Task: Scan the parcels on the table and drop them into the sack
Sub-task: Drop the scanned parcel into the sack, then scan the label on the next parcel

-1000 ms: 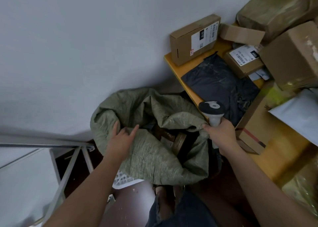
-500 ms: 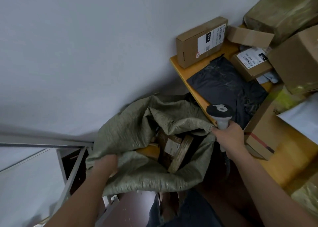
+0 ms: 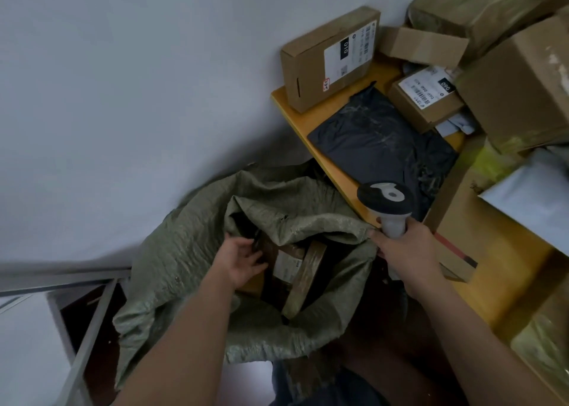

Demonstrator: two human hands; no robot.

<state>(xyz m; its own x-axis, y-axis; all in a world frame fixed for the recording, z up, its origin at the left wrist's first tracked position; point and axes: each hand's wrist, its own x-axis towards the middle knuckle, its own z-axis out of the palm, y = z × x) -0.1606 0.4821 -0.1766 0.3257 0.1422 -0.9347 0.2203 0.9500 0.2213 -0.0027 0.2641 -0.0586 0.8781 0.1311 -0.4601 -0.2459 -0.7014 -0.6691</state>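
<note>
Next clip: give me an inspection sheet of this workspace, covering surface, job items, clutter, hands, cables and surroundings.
Surface: yellow wooden table, crowded with parcels.
Job's things: green woven sack open beside the table, boxes inside; flat black plastic mailer; labelled brown cardboard box against the wall; grey handheld scanner.
Clutter: loose cardboard flap.
Hands: left hand reaching into the sack's mouth, fingers loosely spread; right hand grips the scanner and the sack's rim.
Cables: nothing seen.
Surroundings: plain grey wall; grey metal frame.

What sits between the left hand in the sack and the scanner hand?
In the head view, parcels in the sack's open mouth separate the left hand from the right hand gripping the scanner.
</note>
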